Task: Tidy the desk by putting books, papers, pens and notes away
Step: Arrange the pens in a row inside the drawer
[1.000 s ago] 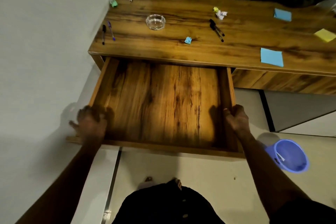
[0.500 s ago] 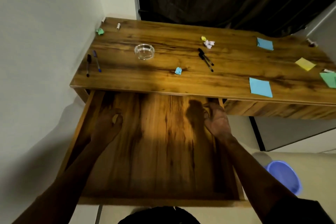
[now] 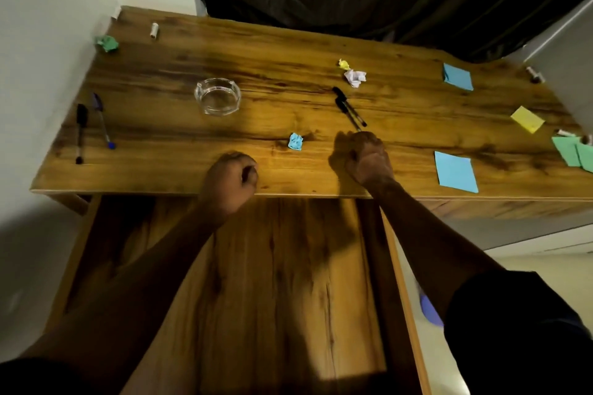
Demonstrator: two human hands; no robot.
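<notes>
Desk (image 3: 192, 170) against white wall (image 3: 48, 42), strewn with pens, notes; both hands curled, seemingly empty, over open drawer (image 3: 282, 282).

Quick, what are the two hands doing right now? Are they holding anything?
Left hand: curled shut at the desk's front edge, nothing visible in its grip.
Right hand: curled shut near the black pens; cannot tell if it holds anything.

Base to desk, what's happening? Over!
Left hand and right hand curled, empty, over desk. Drawer open. Black pens unpicked. Nothing blocking.
</notes>
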